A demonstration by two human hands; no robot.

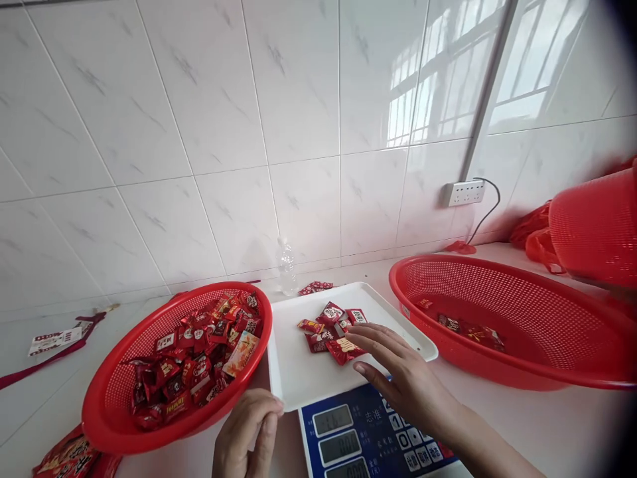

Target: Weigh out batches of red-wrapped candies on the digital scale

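Note:
On the white tray (293,385) of a digital weighing scale (373,431) lies a small heap of red snack packets (331,332). My right hand (398,372) hovers over the heap's right side, fingers stretched out, the fingertips at or just above the packets. Curled in a pinch, my left hand (249,431) is at the tray's near left corner; what lies between its thumb and forefinger, if anything, is hidden. To the left, a red oval basket (104,385) holds many similar packets, with an orange one (241,354) among them.
A second red basket (522,272), with a few packets inside, stands right of the scale. A clear plastic bottle (286,265) and patterned red packets (316,287) sit behind the tray. Larger red packaging (70,455) lies front left. A power strip (465,193) is on the tiled wall.

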